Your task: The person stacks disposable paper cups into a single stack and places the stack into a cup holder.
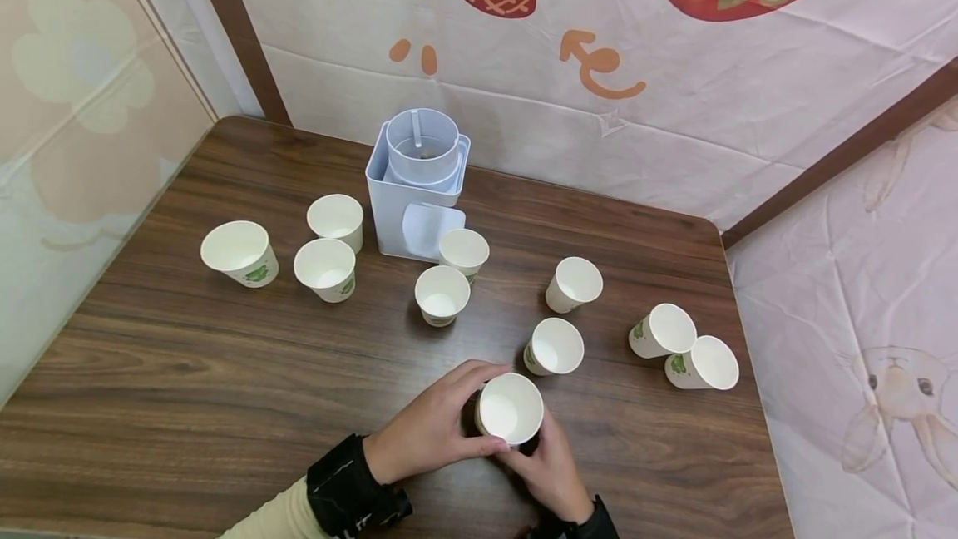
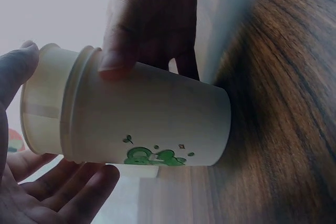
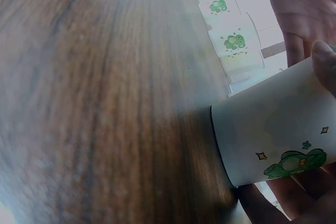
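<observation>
A short stack of nested white paper cups (image 1: 511, 408) stands on the table in front of me, its lower side printed with a green figure (image 2: 152, 156). My left hand (image 1: 430, 422) holds the upper cup near its rim, thumb on one side and fingers on the other. Lower on the stack, my right hand (image 1: 550, 468) grips the outer cup with its thumb and fingers (image 3: 294, 198). In the left wrist view the top cup (image 2: 42, 98) sticks out above the rims below it. Just beyond the stack is another paper cup (image 1: 554, 347).
More white paper cups stand about the wooden table (image 1: 224, 389): several at left, including one cup (image 1: 239, 253), and a pair at right with one cup (image 1: 702, 363). A pale blue appliance (image 1: 412, 190) with a round top stands at the back, near a printed cloth wall (image 1: 486, 98).
</observation>
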{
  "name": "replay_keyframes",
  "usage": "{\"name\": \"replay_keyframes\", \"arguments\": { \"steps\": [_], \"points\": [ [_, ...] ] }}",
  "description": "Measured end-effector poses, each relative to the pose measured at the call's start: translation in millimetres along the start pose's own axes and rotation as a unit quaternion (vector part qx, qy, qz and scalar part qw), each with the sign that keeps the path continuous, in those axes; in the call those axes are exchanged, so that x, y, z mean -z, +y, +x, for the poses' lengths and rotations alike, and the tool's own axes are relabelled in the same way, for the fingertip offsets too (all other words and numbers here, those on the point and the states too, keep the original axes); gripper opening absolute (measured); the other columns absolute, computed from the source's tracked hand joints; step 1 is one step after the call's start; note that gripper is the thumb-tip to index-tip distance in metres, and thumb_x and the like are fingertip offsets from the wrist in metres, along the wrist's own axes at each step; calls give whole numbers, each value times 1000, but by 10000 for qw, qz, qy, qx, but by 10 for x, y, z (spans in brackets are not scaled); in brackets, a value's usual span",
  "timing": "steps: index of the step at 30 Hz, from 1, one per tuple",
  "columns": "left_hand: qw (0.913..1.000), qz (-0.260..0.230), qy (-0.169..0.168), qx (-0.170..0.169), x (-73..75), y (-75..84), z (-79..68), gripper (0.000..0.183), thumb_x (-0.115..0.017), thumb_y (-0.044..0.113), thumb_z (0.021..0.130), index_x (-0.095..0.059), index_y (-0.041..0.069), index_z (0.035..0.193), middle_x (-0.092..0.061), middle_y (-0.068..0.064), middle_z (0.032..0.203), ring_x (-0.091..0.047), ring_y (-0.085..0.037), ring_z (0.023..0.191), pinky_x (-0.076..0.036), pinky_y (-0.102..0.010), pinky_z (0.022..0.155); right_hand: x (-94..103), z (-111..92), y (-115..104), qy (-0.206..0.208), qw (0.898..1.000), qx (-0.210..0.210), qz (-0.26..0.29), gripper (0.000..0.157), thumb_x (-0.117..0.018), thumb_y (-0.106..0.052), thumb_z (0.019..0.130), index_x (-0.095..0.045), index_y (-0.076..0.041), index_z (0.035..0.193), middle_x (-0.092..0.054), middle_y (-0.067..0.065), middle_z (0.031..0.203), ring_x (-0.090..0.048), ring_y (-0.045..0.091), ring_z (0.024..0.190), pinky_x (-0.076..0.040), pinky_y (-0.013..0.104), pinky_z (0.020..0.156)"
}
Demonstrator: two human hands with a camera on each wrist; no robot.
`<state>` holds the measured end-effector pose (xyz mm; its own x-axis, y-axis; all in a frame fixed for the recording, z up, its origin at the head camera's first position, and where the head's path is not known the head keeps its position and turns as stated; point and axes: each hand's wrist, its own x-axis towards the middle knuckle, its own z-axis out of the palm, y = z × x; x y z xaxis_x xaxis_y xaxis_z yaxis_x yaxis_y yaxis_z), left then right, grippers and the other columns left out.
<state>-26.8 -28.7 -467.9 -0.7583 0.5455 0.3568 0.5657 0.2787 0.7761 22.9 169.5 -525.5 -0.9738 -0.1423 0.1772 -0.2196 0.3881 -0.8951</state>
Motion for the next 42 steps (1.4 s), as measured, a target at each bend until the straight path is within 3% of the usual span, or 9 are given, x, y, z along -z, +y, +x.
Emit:
{"name": "replay_keyframes", "arguments": {
  "steps": [7,15,31,42],
  "points": [
    [9999,18,-107,-2,-15,-55,-16,75,-73,46,77,-48,12,138,-53,2,129,-49,-8,117,-45,-31,98,-3,22,-72,29,10000,-30,-12,69,-79,-12,74,-47,-3,134,-59,11,125,-56,24,113,-47,40,95],
    [9997,-2,-246,-45,-32,-107,-45,73,-70,46,79,-47,11,138,-53,-2,131,-50,-12,119,-45,-34,98,67,74,-316,-126,9998,76,-117,69,-78,-13,75,-46,1,134,-58,13,127,-53,17,115,-46,37,95],
    [9992,-33,-389,38,-15,-130,-47,74,-70,47,79,-47,11,139,-52,0,131,-50,-13,119,-44,-35,99,70,90,-330,-215,9997,20,-131,70,-78,-17,76,-44,2,134,-57,15,128,-53,18,116,-44,35,98],
    [9969,-24,-687,374,8,-114,-49,79,-69,49,77,-45,10,142,-50,1,133,-48,-11,121,-43,-34,101,40,67,-217,-112,9996,151,-187,70,-79,-13,74,-46,1,134,-58,14,125,-55,19,113,-47,38,93]
  ]
}}
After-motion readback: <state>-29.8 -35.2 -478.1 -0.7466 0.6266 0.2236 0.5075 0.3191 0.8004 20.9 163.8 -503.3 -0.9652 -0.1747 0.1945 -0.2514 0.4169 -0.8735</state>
